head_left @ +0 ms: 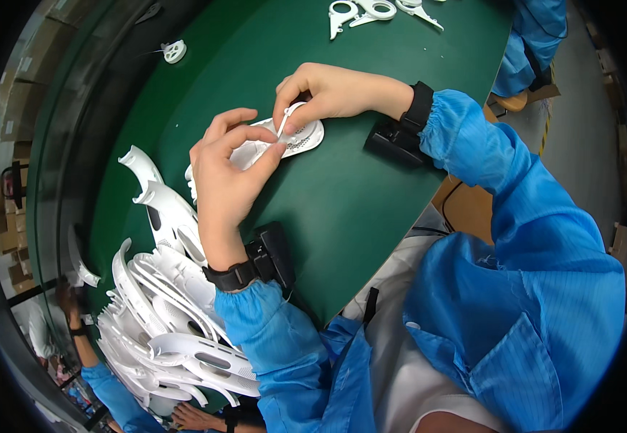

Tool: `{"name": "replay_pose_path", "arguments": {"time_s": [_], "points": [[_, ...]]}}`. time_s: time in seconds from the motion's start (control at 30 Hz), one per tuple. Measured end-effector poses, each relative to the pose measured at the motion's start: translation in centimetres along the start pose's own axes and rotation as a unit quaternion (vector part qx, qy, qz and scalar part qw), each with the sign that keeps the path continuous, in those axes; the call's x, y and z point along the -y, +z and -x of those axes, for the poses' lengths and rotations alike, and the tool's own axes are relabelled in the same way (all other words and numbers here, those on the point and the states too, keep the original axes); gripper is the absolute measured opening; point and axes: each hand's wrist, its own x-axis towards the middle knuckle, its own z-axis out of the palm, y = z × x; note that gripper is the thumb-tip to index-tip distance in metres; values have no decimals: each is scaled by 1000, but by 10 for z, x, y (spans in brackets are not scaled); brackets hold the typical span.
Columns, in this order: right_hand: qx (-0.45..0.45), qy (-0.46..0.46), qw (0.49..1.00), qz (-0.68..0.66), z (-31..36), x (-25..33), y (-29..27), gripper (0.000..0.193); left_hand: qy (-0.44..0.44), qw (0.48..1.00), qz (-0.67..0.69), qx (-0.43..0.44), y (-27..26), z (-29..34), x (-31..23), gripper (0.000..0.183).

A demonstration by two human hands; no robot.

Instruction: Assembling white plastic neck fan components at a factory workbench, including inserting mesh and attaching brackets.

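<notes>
A white plastic shell (313,137) with a rounded end and rows of small holes lies on the green table under my two hands. My right hand (328,94) is closed, thumb and fingers pinching a slim white plastic piece (290,115) above the shell. At that piece's lower end, the thumb and forefinger of my left hand (228,162) come together on it, while the other fingers curve over the shell. My left hand hides much of the shell's left part. Where the slim piece meets the shell is covered by fingertips.
Left of my left forearm is a large heap of curved white plastic shells (162,310). White ring-shaped parts (371,11) lie at the far edge, a small round white part (174,52) at far left. Another person's hand (196,417) shows below the heap; a blue-sleeved person (537,36) sits far right.
</notes>
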Motion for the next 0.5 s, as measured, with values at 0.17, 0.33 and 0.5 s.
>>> {"name": "replay_pose_path", "arguments": {"time_s": [0.17,0.33,0.5], "points": [[-9,4,1000,-27,4,-3,1,17,-14,996,-92,1,4,-1,3,17],[-2,-55,996,68,9,6,5,17,-12,989,-145,38,4,1,-5,15],[14,-78,993,86,8,-2,7,26,-21,987,-154,47,4,2,-5,15]]}}
